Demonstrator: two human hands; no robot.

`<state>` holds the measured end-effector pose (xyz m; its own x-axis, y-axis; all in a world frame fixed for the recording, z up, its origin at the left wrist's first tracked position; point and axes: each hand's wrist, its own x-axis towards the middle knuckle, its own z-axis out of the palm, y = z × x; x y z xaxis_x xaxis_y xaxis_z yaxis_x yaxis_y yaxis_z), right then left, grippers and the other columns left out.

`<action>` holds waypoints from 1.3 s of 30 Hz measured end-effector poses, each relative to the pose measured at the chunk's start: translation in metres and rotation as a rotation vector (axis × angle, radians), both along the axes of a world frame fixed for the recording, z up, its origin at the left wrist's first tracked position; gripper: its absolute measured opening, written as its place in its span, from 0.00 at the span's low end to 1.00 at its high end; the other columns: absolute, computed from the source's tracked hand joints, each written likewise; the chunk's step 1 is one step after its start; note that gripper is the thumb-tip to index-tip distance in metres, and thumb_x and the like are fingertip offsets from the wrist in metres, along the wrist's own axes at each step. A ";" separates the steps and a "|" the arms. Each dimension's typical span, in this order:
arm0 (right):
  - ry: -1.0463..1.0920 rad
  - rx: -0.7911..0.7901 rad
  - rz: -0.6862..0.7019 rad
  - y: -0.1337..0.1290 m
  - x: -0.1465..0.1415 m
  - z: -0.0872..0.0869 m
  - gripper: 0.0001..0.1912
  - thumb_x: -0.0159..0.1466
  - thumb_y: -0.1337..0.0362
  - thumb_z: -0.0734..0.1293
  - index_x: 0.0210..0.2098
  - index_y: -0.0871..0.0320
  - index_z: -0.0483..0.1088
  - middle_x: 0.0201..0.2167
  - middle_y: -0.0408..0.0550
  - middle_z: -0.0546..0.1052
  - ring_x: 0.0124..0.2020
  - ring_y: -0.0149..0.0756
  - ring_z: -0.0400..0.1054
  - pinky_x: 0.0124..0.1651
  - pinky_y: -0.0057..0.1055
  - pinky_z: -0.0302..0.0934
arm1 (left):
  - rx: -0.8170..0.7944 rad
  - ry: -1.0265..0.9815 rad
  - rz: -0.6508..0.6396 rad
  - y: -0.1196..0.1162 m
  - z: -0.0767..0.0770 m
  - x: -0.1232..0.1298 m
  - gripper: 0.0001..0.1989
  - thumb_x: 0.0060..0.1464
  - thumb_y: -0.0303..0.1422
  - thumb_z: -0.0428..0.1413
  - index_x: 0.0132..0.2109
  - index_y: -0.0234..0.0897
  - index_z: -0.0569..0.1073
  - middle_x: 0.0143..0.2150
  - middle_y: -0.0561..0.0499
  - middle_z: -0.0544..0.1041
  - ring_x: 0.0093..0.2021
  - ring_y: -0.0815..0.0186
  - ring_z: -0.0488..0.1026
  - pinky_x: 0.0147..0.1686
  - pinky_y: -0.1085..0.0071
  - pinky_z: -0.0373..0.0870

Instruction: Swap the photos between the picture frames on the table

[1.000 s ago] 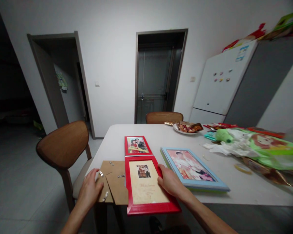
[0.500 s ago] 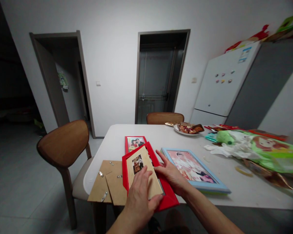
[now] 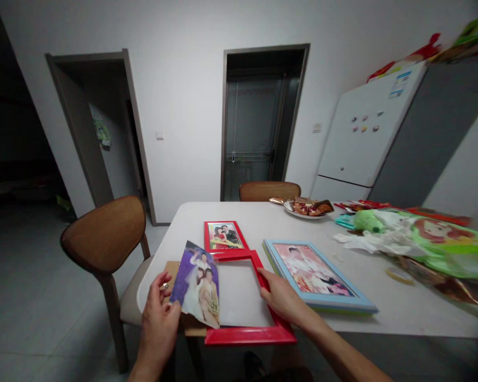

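Note:
A purple-backed photo (image 3: 198, 286) is pinched at its lower left corner by my left hand (image 3: 160, 313). It is tilted over the left side of an empty red frame (image 3: 247, 335). My right hand (image 3: 281, 297) grips that frame's right side. Behind it a smaller red frame (image 3: 224, 236) with a couple's picture lies on the table. Brown backing boards (image 3: 195, 330) are mostly hidden under the photo and my left hand. To the right, a light blue frame (image 3: 316, 270) with a pink picture rests on top of other frames.
On the white table (image 3: 179, 223) stand a plate of snacks (image 3: 308, 208), a green printed bag (image 3: 446, 241), crumpled white tissue (image 3: 382, 241) and a roll of tape (image 3: 399, 276). Wooden chairs (image 3: 103, 233) stand at the left and far sides.
The pale board with the small picture is no longer seen over the red frame. The frame's opening now shows, and my left hand has moved left, holding the purple photo.

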<state>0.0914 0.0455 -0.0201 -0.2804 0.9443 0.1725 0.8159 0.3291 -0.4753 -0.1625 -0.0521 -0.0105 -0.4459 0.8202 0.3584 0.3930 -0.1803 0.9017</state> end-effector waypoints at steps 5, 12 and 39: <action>-0.218 0.045 -0.007 0.002 -0.003 -0.017 0.23 0.52 0.71 0.56 0.48 0.67 0.63 0.39 0.59 0.71 0.42 0.41 0.63 0.46 0.31 0.53 | -0.140 0.026 -0.087 -0.002 -0.035 -0.021 0.22 0.44 0.34 0.49 0.49 0.34 0.60 0.48 0.42 0.66 0.40 0.59 0.70 0.39 0.62 0.68; -0.233 0.081 -0.007 0.003 -0.003 -0.024 0.22 0.53 0.71 0.55 0.46 0.67 0.64 0.37 0.58 0.70 0.39 0.40 0.62 0.43 0.30 0.52 | -0.176 0.471 -0.077 -0.004 -0.038 -0.020 0.20 0.48 0.33 0.47 0.50 0.32 0.61 0.49 0.42 0.67 0.49 0.57 0.65 0.48 0.58 0.62; 1.007 -0.286 0.131 -0.016 -0.108 0.005 0.32 0.44 0.75 0.57 0.51 0.62 0.56 0.19 0.35 0.60 0.18 0.23 0.53 0.21 0.20 0.50 | -0.017 0.827 -0.200 0.011 -0.045 0.017 0.31 0.38 0.20 0.46 0.54 0.33 0.60 0.57 0.40 0.60 0.57 0.56 0.55 0.53 0.50 0.54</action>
<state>-0.0170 0.0295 -0.0147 -0.2345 0.9592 0.1578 -0.0322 0.1546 -0.9875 -0.1455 -0.0416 -0.0560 0.1080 0.8638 0.4922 0.8886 -0.3059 0.3418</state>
